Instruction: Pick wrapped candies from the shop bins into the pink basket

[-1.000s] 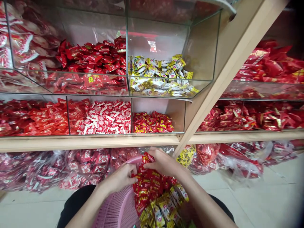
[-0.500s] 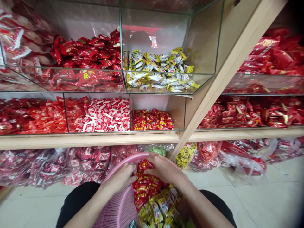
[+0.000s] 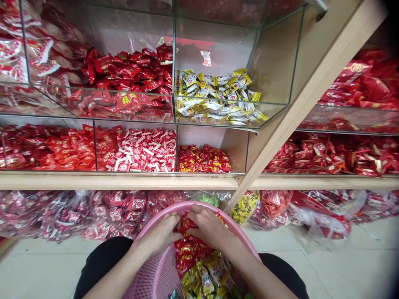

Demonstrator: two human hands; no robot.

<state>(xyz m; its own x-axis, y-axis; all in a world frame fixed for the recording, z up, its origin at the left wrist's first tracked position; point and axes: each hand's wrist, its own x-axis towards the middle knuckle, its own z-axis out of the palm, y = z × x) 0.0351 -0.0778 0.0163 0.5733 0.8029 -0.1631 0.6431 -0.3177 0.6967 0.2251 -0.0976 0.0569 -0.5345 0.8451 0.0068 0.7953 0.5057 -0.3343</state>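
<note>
A pink mesh basket rests on my lap and holds red-and-yellow wrapped candies and yellow-and-white ones. My left hand and my right hand are both curled round a bunch of the red candies at the basket's far rim. Straight ahead, a low glass bin holds matching red-and-yellow candies.
Glass-fronted shelf bins hold red candies, yellow-and-white candies and red-and-white candies. A slanted wooden post divides the shelves. Clear bags of sweets lie on the tiled floor under the wooden shelf edge.
Both hands have sunk lower with the red candies, from above the basket rim down into it. The view has shifted slightly.
</note>
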